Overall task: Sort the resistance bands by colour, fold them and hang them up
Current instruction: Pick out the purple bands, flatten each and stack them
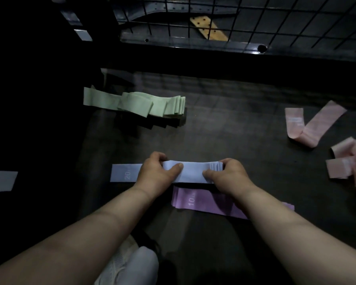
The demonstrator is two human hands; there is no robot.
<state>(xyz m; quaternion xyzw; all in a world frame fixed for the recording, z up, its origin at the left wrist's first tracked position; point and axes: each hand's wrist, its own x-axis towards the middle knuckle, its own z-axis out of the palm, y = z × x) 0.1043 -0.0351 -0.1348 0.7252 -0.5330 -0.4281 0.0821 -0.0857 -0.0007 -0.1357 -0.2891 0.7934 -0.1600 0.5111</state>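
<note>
A stack of pale blue resistance bands [191,171] lies across the dark floor in front of me. My left hand [158,173] grips its left part, thumb on top, and a band end marked "20" sticks out to the left. My right hand [228,173] pinches the stack's right, layered end. Just below, partly under my right forearm, lies a flat pile of purple bands [203,200] marked "10". A pile of folded green bands [140,103] sits further back on the left. Loose pink bands [314,124] lie at the right.
A black wire grid panel [255,19] stands at the back on a metal base. Another pale blue band [0,181] lies at the far left edge. More crumpled pink bands [347,165] sit at the right edge. My white shoe [121,264] shows at the bottom.
</note>
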